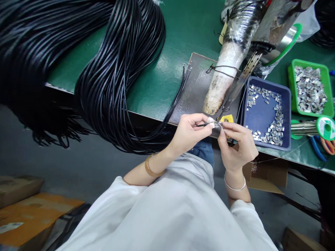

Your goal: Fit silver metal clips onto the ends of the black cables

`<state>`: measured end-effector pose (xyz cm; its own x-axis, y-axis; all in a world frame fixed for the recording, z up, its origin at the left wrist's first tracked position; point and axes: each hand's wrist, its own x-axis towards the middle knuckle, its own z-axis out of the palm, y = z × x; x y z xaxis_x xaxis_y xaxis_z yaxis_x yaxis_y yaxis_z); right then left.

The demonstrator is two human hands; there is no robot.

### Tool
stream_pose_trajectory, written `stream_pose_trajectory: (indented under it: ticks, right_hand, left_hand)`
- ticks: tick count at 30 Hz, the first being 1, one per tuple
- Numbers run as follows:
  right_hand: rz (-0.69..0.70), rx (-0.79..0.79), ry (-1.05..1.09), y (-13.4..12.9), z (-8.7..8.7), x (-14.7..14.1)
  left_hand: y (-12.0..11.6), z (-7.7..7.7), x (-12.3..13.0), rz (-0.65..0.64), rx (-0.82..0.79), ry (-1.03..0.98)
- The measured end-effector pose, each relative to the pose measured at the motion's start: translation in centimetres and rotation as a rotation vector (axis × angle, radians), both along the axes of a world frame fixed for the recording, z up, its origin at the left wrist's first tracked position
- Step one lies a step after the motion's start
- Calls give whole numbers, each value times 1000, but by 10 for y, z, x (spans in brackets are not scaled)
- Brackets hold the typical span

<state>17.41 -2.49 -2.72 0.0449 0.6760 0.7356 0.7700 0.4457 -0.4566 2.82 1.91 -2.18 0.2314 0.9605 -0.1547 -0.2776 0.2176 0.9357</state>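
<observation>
My left hand (192, 132), with white wrapping on its fingertips, pinches a black cable (201, 124) near its end. Opposite it, my right hand (237, 143) is closed in a pinch on a thin silvery strand that looks like solder wire (220, 126). The fingertips of both hands nearly meet below the tip of a soldering iron (246, 75) slanting down from the upper right. A small bright metal part seems to be at the cable's end, too small to make out. Just behind the fingers lies a yellow piece (226, 119) on a dark plate (195, 83).
Large bundles of black cable (123, 69) cover the left of the green table (178, 31) and hang over its edge. A wrapped white post (222, 76) leans beside the iron. To the right stand a blue tray (264, 111) and green bin (331, 90) of metal clips, a spool (311, 128) and pliers (318, 148).
</observation>
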Motion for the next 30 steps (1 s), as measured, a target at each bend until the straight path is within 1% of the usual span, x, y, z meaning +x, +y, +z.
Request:
stream_pose_trajectory:
  ticks: [5, 12, 18, 21, 26, 30]
  right_hand:
    - [11, -36, 72, 3, 3, -2]
    - [12, -51, 51, 2, 8, -3]
    - [30, -61, 72, 2, 6, -2]
    - [23, -71, 77, 3, 5, -2]
    - [2, -53, 51, 2, 9, -3]
    - [15, -54, 30, -1, 9, -2]
  left_hand:
    - [2, 2, 3, 27, -3, 27]
    - [3, 6, 3, 36, 21, 27]
    - [1, 2, 1, 1, 22, 76]
    - [-1, 3, 2, 14, 77, 126]
    - [-1, 8, 1, 27, 204, 171]
    - [0, 6, 0, 9, 188, 159]
